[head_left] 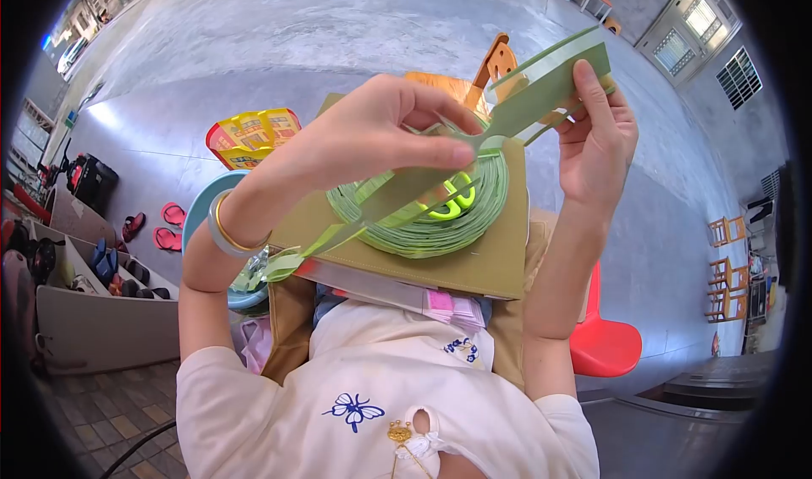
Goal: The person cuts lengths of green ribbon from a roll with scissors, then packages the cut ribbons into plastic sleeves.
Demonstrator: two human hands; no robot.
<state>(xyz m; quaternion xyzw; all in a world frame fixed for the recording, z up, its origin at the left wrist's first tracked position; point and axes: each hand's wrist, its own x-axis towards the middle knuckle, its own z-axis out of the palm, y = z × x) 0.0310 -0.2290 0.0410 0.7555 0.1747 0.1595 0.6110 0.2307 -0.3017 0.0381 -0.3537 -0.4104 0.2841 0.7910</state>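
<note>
Currently the person is holding a long green paper strip (541, 94) stretched between both hands, above the lap. The left hand (372, 136) is closing down on the strip near its middle. Its thumb (440, 151) is lying flat along the paper, and the fingers are curling over from above, so the hand is pinched tight with no gap showing. Two bangles (224, 229) are sitting on that wrist.

The right hand (596, 136) is gripping the wider, folded end of the same strip, which is pointing up and away from the body. Its fingers are standing nearly straight behind the paper with the thumb pressing from the near side, so the hand is clamped but not balled up. From the left hand's pinch, the strip is running down and to the left, across the coil and past the edge of the board.

Under the hands, a flat coil of green strips (423, 225) is lying on a cardboard board (482, 263), which is resting across the person's lap. Bright green scissors (452, 201) are lying in the middle of the coil, partly hidden by the strip. A stack of pink papers (452, 305) is poking out from beneath the board's near edge.

On the floor to the left, a blue basin (196, 212) is sitting just beside a yellow and red packet (252, 132), with pink sandals (167, 227) further out. A red chair (605, 344) is standing to the right, and a wooden chair (501, 58) is showing beyond the hands.
</note>
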